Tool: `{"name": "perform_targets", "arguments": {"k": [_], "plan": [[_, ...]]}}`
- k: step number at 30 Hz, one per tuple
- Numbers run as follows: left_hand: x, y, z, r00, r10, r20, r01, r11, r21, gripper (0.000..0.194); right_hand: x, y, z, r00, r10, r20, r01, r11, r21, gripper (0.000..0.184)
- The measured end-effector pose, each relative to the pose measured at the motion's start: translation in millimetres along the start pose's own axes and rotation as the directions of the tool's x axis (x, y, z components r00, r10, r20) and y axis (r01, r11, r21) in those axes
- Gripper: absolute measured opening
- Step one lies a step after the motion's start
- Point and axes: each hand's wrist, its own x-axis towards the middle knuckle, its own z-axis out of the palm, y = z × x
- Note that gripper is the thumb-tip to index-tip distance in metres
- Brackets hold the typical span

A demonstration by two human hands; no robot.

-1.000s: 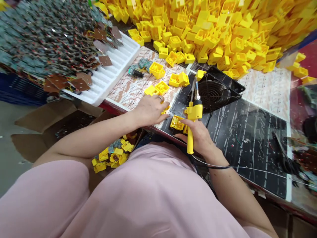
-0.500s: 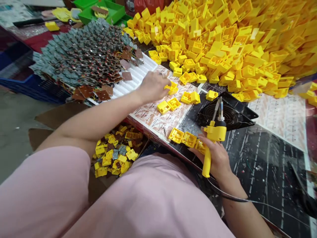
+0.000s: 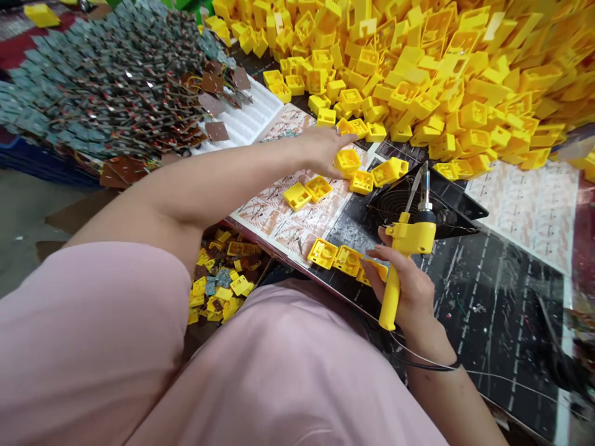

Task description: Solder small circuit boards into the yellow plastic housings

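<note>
My left hand (image 3: pixel 323 152) reaches across the bench with index finger and thumb spread around a small yellow plastic case (image 3: pixel 348 161). The index fingertip is close to more cases by the pile. My right hand (image 3: pixel 413 288) grips a yellow soldering gun (image 3: pixel 411 238), its metal tip pointing up and away. Thin wire trails from the handle's foot. Beside the right thumb and fingertips, an open case (image 3: pixel 372 271) ends a short row with another open case (image 3: pixel 348 260). Two more cases, one being a yellow case (image 3: pixel 297 196), sit between the hands.
A large heap of yellow cases (image 3: pixel 409 80) covers the back. Circuit assemblies with grey-blue parts (image 3: pixel 116 87) are piled at left beside white ribbed foam (image 3: pixel 246 121). A black fan-like frame (image 3: pixel 395 201) lies behind the gun. Below the bench edge is a box of yellow pieces (image 3: pixel 223 291).
My left hand has moved right along the bench, and the case by it and the neighbouring cases have shifted right. My right hand has shifted slightly, with fingers a little wider apart beside the row.
</note>
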Motion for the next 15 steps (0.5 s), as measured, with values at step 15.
{"name": "perform_targets", "arguments": {"k": [15], "plan": [[-126.5, 3.0, 4.6, 0.91, -0.359, 0.208, 0.411, 0.85, -0.329, 0.05, 127.7, 26.5, 105.8, 0.925, 0.023, 0.38, -0.04, 0.999, 0.036, 0.045]]}}
